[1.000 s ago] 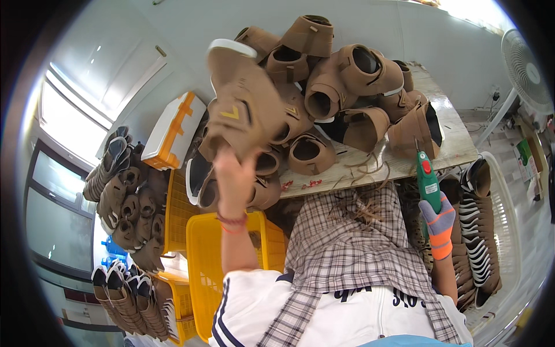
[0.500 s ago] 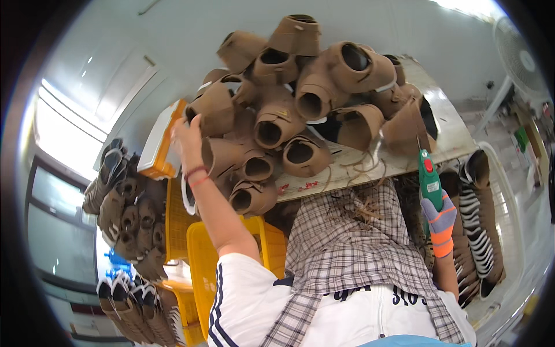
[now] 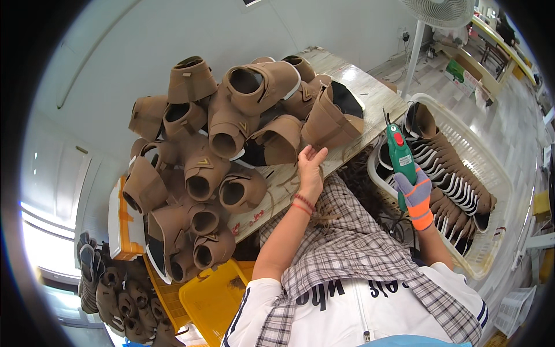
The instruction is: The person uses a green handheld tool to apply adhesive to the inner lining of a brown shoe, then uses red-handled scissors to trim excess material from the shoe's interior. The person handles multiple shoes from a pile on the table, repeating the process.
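**Trimming tool raised beside a piled bench of brown shoe uppers**

White walls and a pale floor surround a worn wooden workbench (image 3: 352,87) heaped with brown shoe uppers (image 3: 231,144), their openings facing every way. At the near edge of the bench, the left hand (image 3: 311,170) lies open with fingers spread, palm toward the bench, touching nothing I can be sure of; the nearest upper (image 3: 330,118), brown with a black lining, stands just beyond its fingertips. The right hand (image 3: 417,196), in a grey and orange glove, is wrapped around a green handheld trimming tool (image 3: 400,156) with a red button, held upright and clear of the bench. Just behind that hand, a white mesh basket (image 3: 485,173) holds a neat row of uppers. Yellow crates (image 3: 214,298) sit low on the left, with more uppers stacked beyond them. Judging by the size of the heap against the basket row, most of the pile seems unhandled, and no upper is in hand at this moment.
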`<state>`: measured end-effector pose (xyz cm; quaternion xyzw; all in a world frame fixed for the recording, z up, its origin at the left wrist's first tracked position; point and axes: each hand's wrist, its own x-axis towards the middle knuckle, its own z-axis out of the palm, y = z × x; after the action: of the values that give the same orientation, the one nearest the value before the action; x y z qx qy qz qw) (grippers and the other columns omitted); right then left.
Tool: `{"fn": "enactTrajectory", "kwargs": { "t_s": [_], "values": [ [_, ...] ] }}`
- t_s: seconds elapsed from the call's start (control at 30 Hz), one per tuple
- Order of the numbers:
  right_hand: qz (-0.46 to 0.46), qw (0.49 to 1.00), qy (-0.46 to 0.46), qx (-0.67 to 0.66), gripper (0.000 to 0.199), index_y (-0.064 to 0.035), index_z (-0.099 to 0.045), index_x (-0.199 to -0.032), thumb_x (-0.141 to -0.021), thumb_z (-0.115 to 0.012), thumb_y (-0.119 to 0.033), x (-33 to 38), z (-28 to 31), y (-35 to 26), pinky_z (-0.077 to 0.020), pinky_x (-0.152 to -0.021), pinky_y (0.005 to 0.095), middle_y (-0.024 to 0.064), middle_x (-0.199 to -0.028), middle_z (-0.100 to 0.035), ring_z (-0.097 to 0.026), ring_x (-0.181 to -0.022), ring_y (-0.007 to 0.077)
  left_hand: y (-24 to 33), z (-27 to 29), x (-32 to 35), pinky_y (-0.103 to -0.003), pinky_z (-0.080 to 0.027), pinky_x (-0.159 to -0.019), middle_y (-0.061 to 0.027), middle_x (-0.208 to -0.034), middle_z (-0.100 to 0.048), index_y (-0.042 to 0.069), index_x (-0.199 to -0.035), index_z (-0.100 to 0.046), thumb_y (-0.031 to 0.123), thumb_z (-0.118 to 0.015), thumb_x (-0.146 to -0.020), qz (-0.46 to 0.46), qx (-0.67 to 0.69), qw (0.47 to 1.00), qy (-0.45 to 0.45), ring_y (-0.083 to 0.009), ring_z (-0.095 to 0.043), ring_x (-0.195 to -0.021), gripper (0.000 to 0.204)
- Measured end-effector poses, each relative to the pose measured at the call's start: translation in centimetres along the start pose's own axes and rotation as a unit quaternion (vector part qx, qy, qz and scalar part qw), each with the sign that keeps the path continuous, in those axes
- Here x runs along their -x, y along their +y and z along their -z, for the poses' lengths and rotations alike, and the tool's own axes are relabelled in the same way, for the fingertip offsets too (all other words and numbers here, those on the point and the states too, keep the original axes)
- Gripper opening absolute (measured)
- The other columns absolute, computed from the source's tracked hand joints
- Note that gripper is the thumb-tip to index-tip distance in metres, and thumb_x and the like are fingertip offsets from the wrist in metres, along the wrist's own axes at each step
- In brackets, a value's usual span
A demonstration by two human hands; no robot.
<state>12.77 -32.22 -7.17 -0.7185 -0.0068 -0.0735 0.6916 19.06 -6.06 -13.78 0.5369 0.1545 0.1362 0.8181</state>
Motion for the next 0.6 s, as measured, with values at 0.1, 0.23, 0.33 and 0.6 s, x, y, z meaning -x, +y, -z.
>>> {"fn": "enactTrajectory", "kwargs": {
  "t_s": [0.1, 0.23, 0.33, 0.6],
  "values": [
    [-0.013, 1.0, 0.02, -0.016, 0.024, 0.0004, -0.061, -0.095, -0.079, -0.071, -0.013, 0.1, 0.3, 0.6, -0.0411, -0.054, 0.0205, -0.0011, -0.07, -0.059, -0.051, -0.06, 0.004, -0.9, -1.9, -1.9, -0.028, -0.041, -0.084, -0.009, -0.117, -0.051, -0.002, -0.128, -0.041, 0.025, -0.078, -0.076, 0.0, -0.017, 0.997, 0.079, -0.0155, -0.05, -0.099, 0.069],
    [-0.026, 0.998, 0.022, -0.044, 0.024, 0.0007, -0.061, -0.097, -0.08, -0.071, -0.013, -0.5, 0.7, 0.8, -0.0401, -0.053, 0.0204, -0.0011, -0.069, -0.058, -0.051, -0.059, 0.0041, -1.1, -2.1, -3.1, -0.025, -0.035, -0.063, -0.003, -0.105, -0.057, 0.003, -0.117, -0.053, 0.041, -0.079, -0.072, 0.1, -0.066, 0.991, 0.053, -0.009, -0.044, -0.078, 0.064],
    [-0.031, 0.998, 0.031, -0.034, 0.024, 0.0008, -0.061, -0.097, -0.08, -0.071, -0.013, -0.9, 1.2, 1.2, -0.0398, -0.052, 0.0205, -0.0012, -0.068, -0.058, -0.051, -0.058, 0.0041, -0.7, -2.3, -4.7, -0.023, -0.034, -0.062, 0.0004, -0.093, -0.057, 0.005, -0.109, -0.058, 0.044, -0.078, -0.072, 0.108, -0.068, 0.992, -0.002, -0.007, -0.042, -0.075, 0.057],
    [-0.011, 0.998, 0.061, 0.027, 0.026, -0.0001, -0.062, -0.096, -0.08, -0.072, -0.017, -1.5, 2.5, 2.3, -0.0396, -0.05, 0.021, -0.0013, -0.067, -0.058, -0.05, -0.055, 0.0043, -2.7, -4.0, -8.2, -0.034, -0.042, -0.09, -0.0136, -0.119, -0.052, -0.002, -0.124, -0.043, 0.039, -0.081, -0.069, -0.014, -0.228, 0.956, 0.186, -0.0231, -0.05, -0.106, 0.079]
  ]
}}
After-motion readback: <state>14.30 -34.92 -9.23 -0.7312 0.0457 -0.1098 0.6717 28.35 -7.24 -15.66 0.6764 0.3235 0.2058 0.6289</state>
